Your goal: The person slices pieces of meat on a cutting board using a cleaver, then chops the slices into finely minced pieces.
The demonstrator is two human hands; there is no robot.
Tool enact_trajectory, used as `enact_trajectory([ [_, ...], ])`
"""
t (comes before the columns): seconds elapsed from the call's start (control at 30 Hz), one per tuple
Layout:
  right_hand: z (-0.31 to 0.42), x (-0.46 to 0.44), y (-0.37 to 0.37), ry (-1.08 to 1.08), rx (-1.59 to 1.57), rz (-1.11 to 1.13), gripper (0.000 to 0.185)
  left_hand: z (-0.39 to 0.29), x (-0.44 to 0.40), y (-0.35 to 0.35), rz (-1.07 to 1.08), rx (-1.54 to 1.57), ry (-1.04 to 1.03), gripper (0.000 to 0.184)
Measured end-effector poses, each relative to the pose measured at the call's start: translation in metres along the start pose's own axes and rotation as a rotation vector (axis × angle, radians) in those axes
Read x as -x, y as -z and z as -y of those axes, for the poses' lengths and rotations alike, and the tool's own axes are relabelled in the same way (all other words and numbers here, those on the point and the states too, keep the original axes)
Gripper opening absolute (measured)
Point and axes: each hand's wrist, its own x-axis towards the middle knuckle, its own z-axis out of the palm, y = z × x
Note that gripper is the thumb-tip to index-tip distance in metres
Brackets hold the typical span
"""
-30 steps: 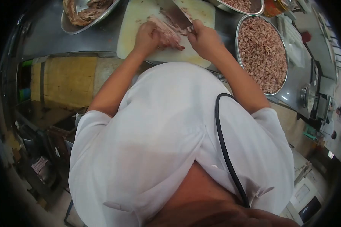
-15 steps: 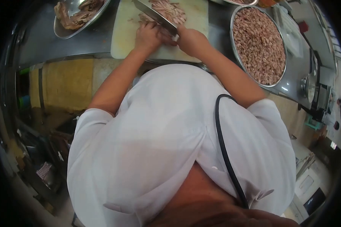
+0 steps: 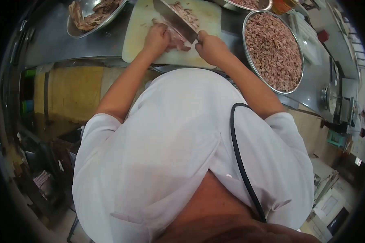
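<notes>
Cleaver (image 3: 176, 21) — slantwise, away and leftward

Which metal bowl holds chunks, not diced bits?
The silver metal bowl at upper left, holding large brown chunks; the oval metal bowl and cropped upper-right metal bowl hold diced pink meat.

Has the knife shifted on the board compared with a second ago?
Yes. Judged against the cutting board, the knife in the right hand has moved toward the board's near edge, on the person's side.
</notes>
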Motion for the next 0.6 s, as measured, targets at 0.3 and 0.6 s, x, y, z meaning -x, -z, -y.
enact_trajectory([
  [0.3,0.017,-0.001,0.001,0.136,-0.174,-0.3,0.025,-0.01,0.013,0.029,0.0,0.001,0.217,0.024],
  [0.6,0.02,-0.039,-0.022,0.05,0.053,0.034,0.029,-0.018,0.016,0.001,0.067,-0.122,0.0,0.034],
])
